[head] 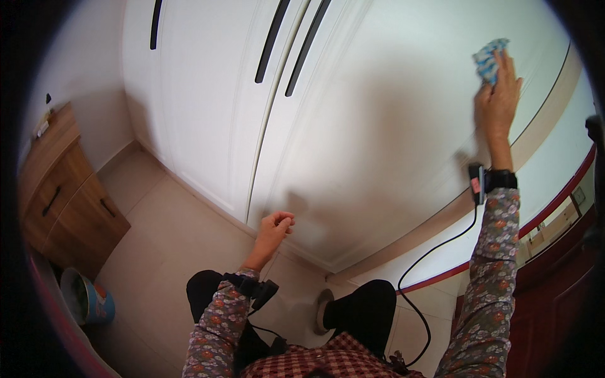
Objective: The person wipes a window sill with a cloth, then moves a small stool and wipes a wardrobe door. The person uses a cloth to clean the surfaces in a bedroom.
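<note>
My right hand [500, 101] is raised at the upper right and presses a crumpled blue-and-white cloth [489, 61] against the white cabinet door [406, 118]. Its fingers lie stretched over the cloth. Low in front of my body, my left hand [276, 227] hangs near the foot of the doors with its fingers curled; nothing can be made out in it. Both wrists carry black straps with small devices and cables. Long black handles [307, 49] are fixed to the upper part of the doors.
At the left stands a wooden nightstand [71, 203] with small items on top, and a blue bucket [100, 302] sits on the tiled floor beside it. A dark red panelled door [548, 302] is at the lower right. The black cable hangs in a loop from my right wrist.
</note>
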Tool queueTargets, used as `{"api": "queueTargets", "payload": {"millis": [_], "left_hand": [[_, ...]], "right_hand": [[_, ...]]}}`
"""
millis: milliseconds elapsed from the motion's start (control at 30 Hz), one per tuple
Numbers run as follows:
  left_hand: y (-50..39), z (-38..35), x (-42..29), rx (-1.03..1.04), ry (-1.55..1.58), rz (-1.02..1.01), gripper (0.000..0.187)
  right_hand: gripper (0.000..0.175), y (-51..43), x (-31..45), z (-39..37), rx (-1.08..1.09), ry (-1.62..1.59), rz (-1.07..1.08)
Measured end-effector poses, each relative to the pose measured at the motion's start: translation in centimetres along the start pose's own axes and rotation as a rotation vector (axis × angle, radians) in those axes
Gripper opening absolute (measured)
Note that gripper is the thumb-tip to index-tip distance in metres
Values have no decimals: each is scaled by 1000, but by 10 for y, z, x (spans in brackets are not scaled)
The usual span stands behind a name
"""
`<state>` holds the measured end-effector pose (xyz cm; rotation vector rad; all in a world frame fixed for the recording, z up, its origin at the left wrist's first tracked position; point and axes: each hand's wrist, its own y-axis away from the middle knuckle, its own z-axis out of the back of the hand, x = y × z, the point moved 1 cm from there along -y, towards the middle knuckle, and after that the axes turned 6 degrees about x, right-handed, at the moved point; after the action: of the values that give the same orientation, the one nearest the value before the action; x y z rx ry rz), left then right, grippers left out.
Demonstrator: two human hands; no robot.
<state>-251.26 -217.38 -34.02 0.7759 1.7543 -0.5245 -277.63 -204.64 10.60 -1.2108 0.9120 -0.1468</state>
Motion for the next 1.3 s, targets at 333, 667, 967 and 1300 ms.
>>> {"api": "queueTargets", "payload": {"millis": [333, 667, 967, 1300], "left_hand": [[-2, 2, -2, -30, 16, -9, 19], [1, 5, -6, -26, -30, 4, 21], [-3, 7, -2, -14, -119, -33, 23], [-5, 9, -9, -108, -130, -112, 21]], "right_hand": [[61, 120, 70, -10, 186, -224, 113], [44, 310, 206, 5, 637, -588, 607], [41, 219, 185, -19, 432, -431, 418], [57, 104, 140, -42, -27, -249, -20]]}}
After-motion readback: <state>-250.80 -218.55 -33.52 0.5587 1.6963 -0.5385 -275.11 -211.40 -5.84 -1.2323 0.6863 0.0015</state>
